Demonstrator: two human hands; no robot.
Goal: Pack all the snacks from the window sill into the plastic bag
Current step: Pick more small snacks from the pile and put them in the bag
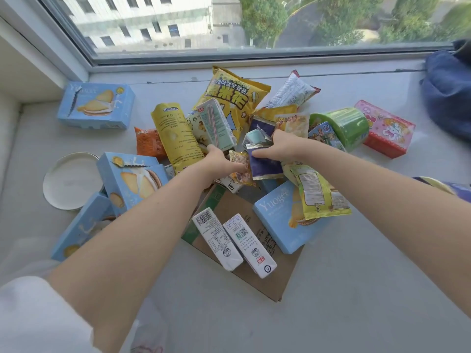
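A heap of snacks lies on the white window sill [356, 289]. My left hand [221, 162] reaches into the middle of it, its fingers curled over a small golden packet [240, 171] and its thumb by a tilted pale drink carton [216, 123]. My right hand [283, 146] pinches the top of a purple packet [266, 168]. Around them are a yellow popcorn bag [237, 98], a yellow pouch [178, 136], a green tub [344, 126] and a lime packet [318, 194]. A translucent film at the bottom edge [149, 329] may be the plastic bag.
Blue biscuit boxes lie at the far left [95, 105], near left [130, 179] and right of centre [280, 220]. Two white cartons [234, 243] rest on a flat cardboard sheet [285, 276]. A white lid [71, 180], a pink box [384, 128] and dark blue cloth [448, 90] flank the heap.
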